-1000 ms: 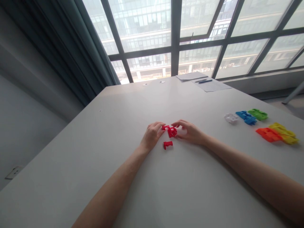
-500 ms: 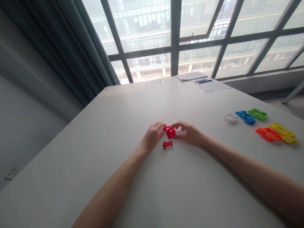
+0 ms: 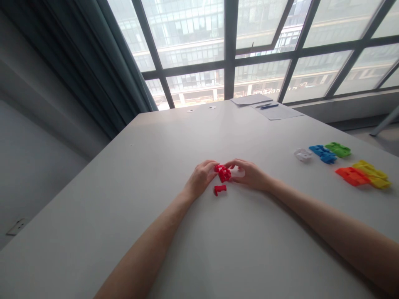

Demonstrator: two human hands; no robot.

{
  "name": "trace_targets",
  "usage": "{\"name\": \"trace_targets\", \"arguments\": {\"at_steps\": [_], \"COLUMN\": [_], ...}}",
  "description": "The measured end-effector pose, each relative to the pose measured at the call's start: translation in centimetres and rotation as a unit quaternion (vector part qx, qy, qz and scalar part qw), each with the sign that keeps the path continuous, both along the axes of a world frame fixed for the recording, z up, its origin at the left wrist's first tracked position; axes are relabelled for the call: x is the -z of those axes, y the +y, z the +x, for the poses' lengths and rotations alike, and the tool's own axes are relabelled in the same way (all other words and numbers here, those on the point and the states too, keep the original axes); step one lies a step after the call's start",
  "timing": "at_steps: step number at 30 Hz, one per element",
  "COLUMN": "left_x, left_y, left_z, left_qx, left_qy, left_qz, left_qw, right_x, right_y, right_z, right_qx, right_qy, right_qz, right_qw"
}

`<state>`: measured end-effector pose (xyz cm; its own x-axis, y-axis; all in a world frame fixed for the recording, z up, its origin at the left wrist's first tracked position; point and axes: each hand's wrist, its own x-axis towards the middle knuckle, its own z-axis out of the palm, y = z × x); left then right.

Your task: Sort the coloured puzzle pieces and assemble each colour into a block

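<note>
Both of my hands meet at the middle of the white table [image 3: 131, 216]. My left hand [image 3: 199, 177] pinches the left side of a small cluster of red plastic pieces [image 3: 223, 172], fingers curled. My right hand [image 3: 249, 174] pinches the same cluster from the right with thumb and forefinger. A separate red piece [image 3: 220, 189] lies loose on the table just below the cluster, near my left thumb.
At the right lie a white piece [image 3: 303, 155], a blue piece [image 3: 324, 153], a green piece [image 3: 338, 149], an orange piece [image 3: 352, 176] and a yellow piece [image 3: 374, 174]. Papers with a pen [image 3: 269, 106] lie at the far edge by the window.
My two hands have drawn slightly closer together, pressing the red pieces into a tighter cluster. The loose red piece has stayed put.
</note>
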<state>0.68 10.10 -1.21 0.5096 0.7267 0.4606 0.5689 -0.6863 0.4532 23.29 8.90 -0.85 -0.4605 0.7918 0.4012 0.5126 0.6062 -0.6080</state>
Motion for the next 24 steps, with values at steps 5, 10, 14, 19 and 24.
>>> {"name": "trace_targets", "arguments": {"at_steps": [5,10,14,19,24], "left_x": [0.05,0.21,0.09,-0.04,-0.11], "left_y": [-0.01,0.05,-0.12,-0.37,-0.42], "left_z": [-0.04,-0.10,-0.12,-0.04,0.12], "left_qx": [-0.022,-0.047,-0.073,-0.104,-0.122], "left_qy": [0.015,0.025,0.025,0.031,0.039], "left_qz": [-0.009,-0.002,0.003,-0.001,-0.002], "left_qw": [1.000,0.999,0.997,0.994,0.992], "right_x": [0.05,0.07,0.09,0.18,0.24], "right_y": [0.02,0.04,0.04,0.09,0.13], "right_z": [0.00,-0.12,-0.19,-0.20,-0.31], "right_qx": [0.000,0.012,0.016,0.037,0.044], "right_qy": [-0.002,0.000,-0.002,-0.015,-0.033], "right_qz": [0.008,0.010,0.014,0.031,0.061], "right_qw": [1.000,1.000,1.000,0.999,0.997]}}
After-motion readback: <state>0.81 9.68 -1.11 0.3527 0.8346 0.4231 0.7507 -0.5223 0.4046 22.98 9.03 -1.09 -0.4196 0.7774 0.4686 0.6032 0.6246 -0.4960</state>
